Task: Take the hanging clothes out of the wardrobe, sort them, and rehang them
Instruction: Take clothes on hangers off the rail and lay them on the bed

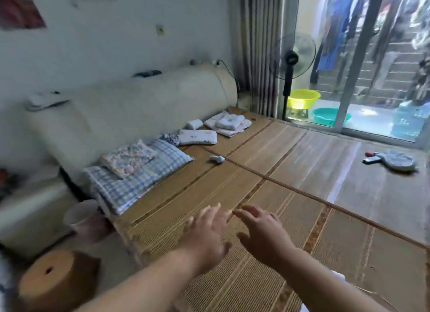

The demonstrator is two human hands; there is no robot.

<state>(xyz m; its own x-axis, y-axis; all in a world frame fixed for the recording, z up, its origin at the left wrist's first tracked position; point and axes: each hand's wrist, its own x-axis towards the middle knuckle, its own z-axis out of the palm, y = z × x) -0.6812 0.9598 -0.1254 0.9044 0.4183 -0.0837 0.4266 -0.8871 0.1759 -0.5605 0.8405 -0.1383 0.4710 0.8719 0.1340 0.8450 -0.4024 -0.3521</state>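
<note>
Woven straw matting (209,186) is covering the bed. The person is holding the left hand (206,232) and right hand (264,233) above it at six o'clock, fingers spread and grasping nothing, probably freeing both for garments. Neither the wardrobe nor its hanging clothes are showing. Folded bedding (139,179) is lying at ten o'clock.

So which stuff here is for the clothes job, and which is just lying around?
For the job: left hand and right hand, both open and empty above the bed mat. Nothing else for it shows.

Just lying about: checked pillow, folded white cloths, fan, yellow basin, teal basin, wooden stool.
</note>
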